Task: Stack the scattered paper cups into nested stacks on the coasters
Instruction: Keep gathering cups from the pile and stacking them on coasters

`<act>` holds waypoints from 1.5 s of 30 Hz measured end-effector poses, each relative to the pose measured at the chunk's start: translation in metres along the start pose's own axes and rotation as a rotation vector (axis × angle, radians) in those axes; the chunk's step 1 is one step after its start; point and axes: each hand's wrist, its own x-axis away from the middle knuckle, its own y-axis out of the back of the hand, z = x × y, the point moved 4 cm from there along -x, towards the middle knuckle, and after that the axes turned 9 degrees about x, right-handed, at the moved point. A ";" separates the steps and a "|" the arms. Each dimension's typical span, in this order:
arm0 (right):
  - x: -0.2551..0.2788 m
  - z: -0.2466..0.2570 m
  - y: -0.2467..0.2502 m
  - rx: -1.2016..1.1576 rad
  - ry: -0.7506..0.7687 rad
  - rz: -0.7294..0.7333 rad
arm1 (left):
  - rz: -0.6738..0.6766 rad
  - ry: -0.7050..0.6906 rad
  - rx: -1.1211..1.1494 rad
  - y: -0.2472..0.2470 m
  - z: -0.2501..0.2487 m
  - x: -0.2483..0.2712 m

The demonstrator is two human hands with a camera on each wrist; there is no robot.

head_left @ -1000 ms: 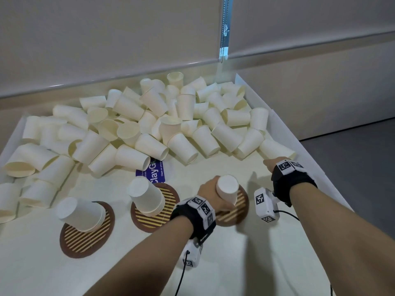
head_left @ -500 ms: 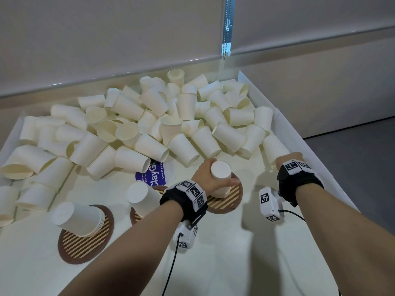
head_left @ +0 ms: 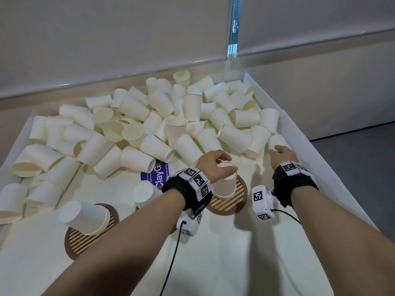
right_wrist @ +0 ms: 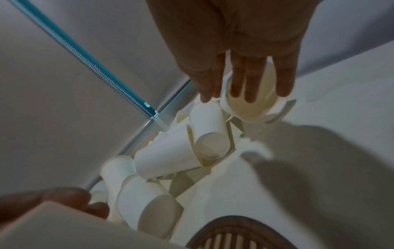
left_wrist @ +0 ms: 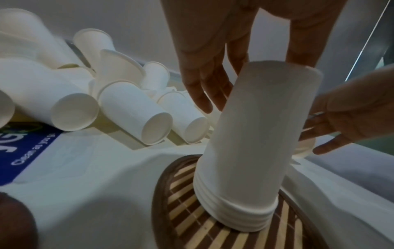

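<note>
Under my left hand (head_left: 213, 165) the nested stack (head_left: 225, 185) stands mouth-down on its coaster (head_left: 233, 207), fingers loosely round its top, probably steadying it, grip unclear, while my right hand (head_left: 283, 154), fingers straight, touches a fallen cup (head_left: 274, 141) just beyond it, likely next.

A second ago the left grip (head_left: 213, 165) wraps the side of the nested stack (head_left: 224, 186). Now it sits at the stack's top, centre frame, with its fingers straight and loosened behind it. At right of frame, the right grip (head_left: 282, 155) reaches further over the loose cup (head_left: 275, 142), covering most of it, where before it met only the near end.
</note>
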 end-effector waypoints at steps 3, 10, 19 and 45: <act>0.000 0.004 0.014 -0.144 -0.003 -0.246 | -0.091 -0.012 0.045 0.006 -0.008 -0.004; 0.000 0.045 0.022 -0.463 0.147 -0.295 | -0.175 -0.009 0.232 0.020 -0.036 -0.017; 0.002 0.070 -0.021 -0.322 0.308 0.123 | -0.136 0.046 0.443 0.022 -0.047 -0.020; -0.058 0.031 -0.024 0.674 0.212 -0.040 | -0.278 0.137 0.452 0.051 -0.009 -0.030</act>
